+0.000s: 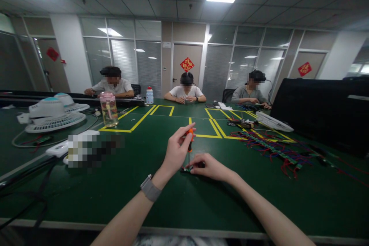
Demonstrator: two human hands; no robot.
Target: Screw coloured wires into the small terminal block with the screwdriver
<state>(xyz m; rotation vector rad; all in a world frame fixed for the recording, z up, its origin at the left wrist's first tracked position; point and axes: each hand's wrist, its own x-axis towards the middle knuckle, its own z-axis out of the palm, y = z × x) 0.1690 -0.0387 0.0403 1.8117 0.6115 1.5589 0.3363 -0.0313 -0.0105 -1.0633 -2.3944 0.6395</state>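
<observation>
My left hand (178,147) grips the orange and black handle of a screwdriver (190,142), which stands upright with its thin shaft pointing down. The shaft's tip meets a small green circuit board (186,169) lying on the green table (161,207). From the right, my right hand (206,166) rests low on the table, its thumb and fingers pinched on the board's right edge. The fingers cover part of the board, so the exact point under the tip is hard to see.
Several wired circuit boards (273,150) lie on the right, before a black box (319,115). White fans (54,113), a pink-lidded bottle (108,109) and a power strip (73,142) stand left. Yellow tape (144,117) marks the table. Three people sit across, one opposite me (186,92).
</observation>
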